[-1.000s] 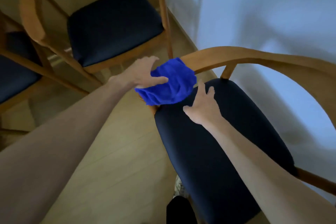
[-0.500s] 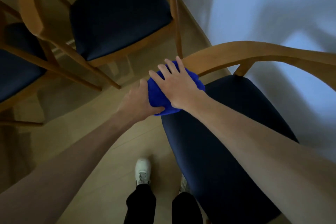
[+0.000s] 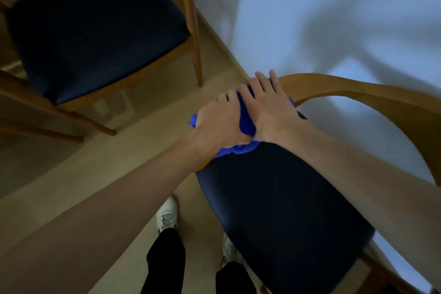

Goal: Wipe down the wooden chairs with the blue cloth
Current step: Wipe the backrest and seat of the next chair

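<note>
The blue cloth (image 3: 245, 119) is bunched at the far left corner of the near chair (image 3: 334, 86), where its curved wooden arm ends above the dark seat (image 3: 281, 210). My left hand (image 3: 219, 124) grasps the cloth, fingers curled round it. My right hand (image 3: 269, 105) lies flat on top with straight fingers, pressing it down. A second chair (image 3: 191, 31) stands far left on the wooden floor (image 3: 95, 174), near the pale wall (image 3: 334, 19).

Bunched blue cloth (image 3: 245, 122) on wooden chair's (image 3: 346, 93) armrest end
</note>
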{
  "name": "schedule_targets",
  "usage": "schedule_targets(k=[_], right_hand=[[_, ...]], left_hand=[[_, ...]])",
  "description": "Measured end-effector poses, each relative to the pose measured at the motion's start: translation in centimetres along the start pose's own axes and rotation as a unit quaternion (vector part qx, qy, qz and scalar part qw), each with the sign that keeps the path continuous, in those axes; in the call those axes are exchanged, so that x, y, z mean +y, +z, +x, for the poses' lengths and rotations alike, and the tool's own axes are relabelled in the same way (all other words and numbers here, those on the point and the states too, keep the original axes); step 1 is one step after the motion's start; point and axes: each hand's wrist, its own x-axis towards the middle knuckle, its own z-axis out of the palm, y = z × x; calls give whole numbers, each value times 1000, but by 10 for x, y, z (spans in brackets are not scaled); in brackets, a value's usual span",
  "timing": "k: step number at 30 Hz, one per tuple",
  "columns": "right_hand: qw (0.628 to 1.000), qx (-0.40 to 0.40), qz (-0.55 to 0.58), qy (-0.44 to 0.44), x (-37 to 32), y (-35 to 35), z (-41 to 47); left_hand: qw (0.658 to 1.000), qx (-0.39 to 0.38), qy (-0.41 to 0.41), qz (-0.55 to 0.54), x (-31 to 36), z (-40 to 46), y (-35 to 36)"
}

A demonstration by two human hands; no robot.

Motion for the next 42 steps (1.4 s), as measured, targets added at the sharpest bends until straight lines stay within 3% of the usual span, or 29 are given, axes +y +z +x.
schedule_targets(k=[7, 13, 19, 25, 32, 36, 38, 42], right_hand=[[985, 23, 53, -162, -88, -8, -3], [972, 57, 120, -193, -97, -3, -3], [988, 51, 84, -120, -24, -2, 5], [996, 31, 74, -35, -15, -9, 4], [975, 72, 117, -172, -69, -4, 4], [972, 76, 110, -195, -40, 3, 11], [977, 85, 113, -161, -8, 5, 14], [990, 53, 124, -29, 75, 9, 8]], left_hand=[[983, -3, -61, -172, -70, -101, 22], [984, 8, -50, -172, -77, -114, 25], [997, 4, -25, -71, -31, -40, 8], [995, -21, 17, -99, -21, -9, -2], [984, -35, -90, -148, -56, -86, -4], [991, -46, -112, -48, -37, -65, -2], [996, -25, -88, -18, -16, -31, -3], [999, -21, 44, 5, 31, 48, -8]])
